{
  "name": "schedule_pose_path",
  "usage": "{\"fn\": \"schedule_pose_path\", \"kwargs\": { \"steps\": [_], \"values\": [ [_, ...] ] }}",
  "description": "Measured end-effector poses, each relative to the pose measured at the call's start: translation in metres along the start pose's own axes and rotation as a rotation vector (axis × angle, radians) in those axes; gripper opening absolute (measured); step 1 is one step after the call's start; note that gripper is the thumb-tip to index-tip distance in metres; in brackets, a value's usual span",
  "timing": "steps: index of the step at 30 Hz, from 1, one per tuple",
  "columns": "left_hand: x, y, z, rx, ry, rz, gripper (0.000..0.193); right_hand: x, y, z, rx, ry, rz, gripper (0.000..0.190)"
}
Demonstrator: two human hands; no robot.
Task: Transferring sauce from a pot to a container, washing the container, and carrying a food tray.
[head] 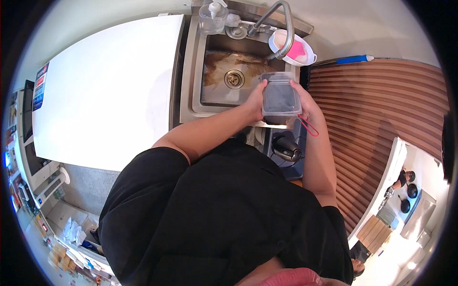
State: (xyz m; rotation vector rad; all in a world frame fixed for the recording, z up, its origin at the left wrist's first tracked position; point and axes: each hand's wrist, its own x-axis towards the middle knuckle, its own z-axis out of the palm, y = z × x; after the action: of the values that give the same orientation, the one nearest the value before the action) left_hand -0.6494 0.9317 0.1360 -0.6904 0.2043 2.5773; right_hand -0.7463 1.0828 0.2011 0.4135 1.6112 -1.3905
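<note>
Between my two hands is a clear plastic container (281, 96) with a lid on it, held over the front right corner of a stainless steel sink (219, 110). My left hand (257, 102) grips its left side, thumb near the top edge. On the opposite side my right hand (308, 103) holds it, and a thin red loop (308, 126) hangs beside that hand; what it belongs to is hard to tell. Something dark shows through the container's lower wall. Brownish liquid or residue stains the sink floor around the drain (234, 79).
Behind the sink stand a clear pump bottle (213, 19) and a curved metal faucet (286, 21). A white oval basin (310, 59) holds a pink cloth or sponge (295, 50). A white surface (107, 89) lies left, a corrugated brown panel (375, 93) right. Two other people appear far right.
</note>
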Motion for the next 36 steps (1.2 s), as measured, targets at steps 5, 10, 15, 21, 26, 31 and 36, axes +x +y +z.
{"fn": "schedule_pose_path", "kwargs": {
  "steps": [5,10,15,21,26,31,36],
  "values": [
    [-0.012,-0.003,0.011,-0.021,0.020,0.001,0.063,-0.001,0.003,-0.007,-0.029,0.009,0.044,0.066],
    [-0.005,-0.010,-0.001,-0.017,-0.030,0.039,0.066,-0.009,0.002,0.003,-0.073,0.055,0.038,0.066],
    [0.001,-0.014,-0.005,-0.047,-0.060,0.028,0.065,-0.008,0.004,-0.001,-0.116,0.090,0.022,0.067],
    [-0.003,-0.015,-0.004,-0.066,-0.051,0.020,0.064,-0.009,0.005,-0.002,-0.110,0.066,0.022,0.067],
    [-0.004,-0.017,-0.001,-0.069,-0.021,0.049,0.062,-0.009,0.005,-0.003,-0.105,0.045,-0.004,0.068],
    [-0.007,-0.016,-0.001,-0.047,-0.012,0.059,0.062,-0.007,0.007,-0.006,-0.110,0.020,0.007,0.069],
    [-0.018,-0.018,0.001,-0.056,0.006,0.006,0.066,-0.005,0.005,-0.004,-0.182,0.024,0.062,0.073]
  ]
}}
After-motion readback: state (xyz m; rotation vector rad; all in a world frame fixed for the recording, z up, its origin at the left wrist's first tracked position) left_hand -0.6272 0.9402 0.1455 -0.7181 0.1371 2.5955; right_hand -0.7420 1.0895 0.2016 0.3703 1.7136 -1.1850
